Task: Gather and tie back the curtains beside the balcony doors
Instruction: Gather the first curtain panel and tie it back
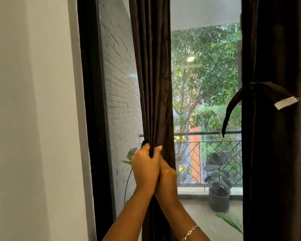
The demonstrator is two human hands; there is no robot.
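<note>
- l curtain (153, 84): bunched into a narrow vertical column, long axis straight up-down, hanging betw door frame (94, 119) and open glass.
- l hand (144, 169): clenched on the bundle from its left side, fingers curled over the folds, thumb side up.
- r hand (167, 178): pressed against l hand, just below and to the right, wrapping the same bundle; fingertips hidden behind the cloth, so reads as grasping, not certain.
- both hands sit at the same spot on the column, touching each other.
- small black bit (142, 143) pokes out just above-left of l hand, nearer l hand than r; prob a tie end, too small to tell.
- r curtain (276, 153): well apart to the right, tie (268, 91) round it, one end dangling loose.
- next, my guess: l hand keeps the clamp, r hand frees up to bring a tie round the bundle.
</note>
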